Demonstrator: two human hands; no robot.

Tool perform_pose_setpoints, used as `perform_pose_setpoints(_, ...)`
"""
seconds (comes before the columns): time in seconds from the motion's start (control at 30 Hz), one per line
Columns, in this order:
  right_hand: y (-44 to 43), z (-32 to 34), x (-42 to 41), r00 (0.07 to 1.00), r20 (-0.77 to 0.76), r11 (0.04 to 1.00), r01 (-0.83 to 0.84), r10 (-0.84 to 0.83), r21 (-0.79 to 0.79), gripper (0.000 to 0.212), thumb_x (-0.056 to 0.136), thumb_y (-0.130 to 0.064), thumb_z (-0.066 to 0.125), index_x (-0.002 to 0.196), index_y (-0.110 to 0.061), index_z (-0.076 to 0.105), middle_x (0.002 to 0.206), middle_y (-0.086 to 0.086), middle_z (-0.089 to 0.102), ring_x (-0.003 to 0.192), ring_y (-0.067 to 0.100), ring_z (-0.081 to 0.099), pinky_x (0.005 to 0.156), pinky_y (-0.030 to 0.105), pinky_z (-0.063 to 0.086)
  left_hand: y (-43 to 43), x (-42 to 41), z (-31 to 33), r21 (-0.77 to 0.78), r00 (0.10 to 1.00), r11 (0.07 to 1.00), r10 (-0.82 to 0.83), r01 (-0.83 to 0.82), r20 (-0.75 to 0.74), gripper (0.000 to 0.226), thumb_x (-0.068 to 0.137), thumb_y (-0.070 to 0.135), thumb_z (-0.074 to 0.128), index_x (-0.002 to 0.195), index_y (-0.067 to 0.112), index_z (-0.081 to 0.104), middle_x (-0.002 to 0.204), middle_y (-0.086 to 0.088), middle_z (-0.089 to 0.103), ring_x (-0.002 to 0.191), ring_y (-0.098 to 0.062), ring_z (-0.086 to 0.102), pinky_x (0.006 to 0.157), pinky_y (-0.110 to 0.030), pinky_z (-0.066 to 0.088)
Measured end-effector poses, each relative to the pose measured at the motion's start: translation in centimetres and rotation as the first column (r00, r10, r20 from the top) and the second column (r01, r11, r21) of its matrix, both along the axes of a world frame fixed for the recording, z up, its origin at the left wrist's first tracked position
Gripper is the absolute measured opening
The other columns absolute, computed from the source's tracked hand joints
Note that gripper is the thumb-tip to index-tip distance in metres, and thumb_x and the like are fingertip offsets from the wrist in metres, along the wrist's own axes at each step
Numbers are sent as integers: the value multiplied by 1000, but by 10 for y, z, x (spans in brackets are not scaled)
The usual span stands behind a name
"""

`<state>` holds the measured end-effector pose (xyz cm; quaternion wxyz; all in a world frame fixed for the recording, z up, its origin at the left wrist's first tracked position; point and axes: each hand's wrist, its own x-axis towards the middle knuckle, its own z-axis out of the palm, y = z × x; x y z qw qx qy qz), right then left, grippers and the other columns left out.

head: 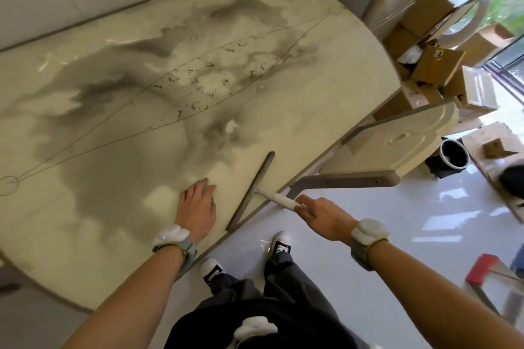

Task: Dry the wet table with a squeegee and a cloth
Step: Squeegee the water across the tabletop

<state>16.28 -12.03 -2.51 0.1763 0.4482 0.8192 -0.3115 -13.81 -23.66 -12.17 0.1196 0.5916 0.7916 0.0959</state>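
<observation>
Cream laminate blotched with dark grey wet patches makes up the table (326, 71), which fills the left and middle of the head view and stands against a pale wall. The squeegee (252, 187) lies with its long dark blade on the tabletop close to the near edge. The blade runs slantwise from that edge inward, and the white handle sticks out past the edge over the floor. The right hand (323, 217) is off the table with its fingers wrapped round the end of that handle. The left hand (197, 204) rests palm down on the tabletop just left of the blade, fingers straight and holding nothing. Right of the squeegee a cream chair (397, 144) is tucked at the table's edge. Beyond it are stacked boxes (436, 65) and a dark bin (453, 154) on the glossy white floor.
</observation>
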Motion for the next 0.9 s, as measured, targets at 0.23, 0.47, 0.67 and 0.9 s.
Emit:
perform_pose_setpoints(0.23,15,16,61,993,80,996,87,-87,7,23,104,-45,34,116,-29,46,75,-3,56,67,17,56,63,29,48,-6,0,-3,20,997,997,81,-81,11,39,80,8,66,119,10,64,130,-12,58,115,-31,55,95,-43,44)
perform_pose_setpoints(0.47,9,-10,-15,1000,-5,1000,-16,16,26,30,105,-45,30,112,-22,47,82,7,61,71,27,59,67,41,51,-28,8,2,-9,978,978,207,-207,8,40,83,11,63,123,13,61,134,-9,55,119,-29,54,96,-42,44)
perform_pose_setpoints(0.67,2,-16,-119,994,-113,1000,5,-6,-7,31,106,-36,31,111,-9,45,84,13,59,72,33,57,64,37,43,-73,2,13,-4,915,915,402,-402,-23,38,87,11,60,125,13,60,135,-9,55,119,-30,53,98,-42,42)
perform_pose_setpoints(0.9,0,-12,-66,981,-185,995,-65,50,-74,27,105,-41,32,109,-17,42,74,4,61,61,21,60,59,43,52,-125,22,4,-9,852,854,517,-520,-86,38,86,18,47,120,11,63,127,-9,59,110,-30,58,90,-42,48)
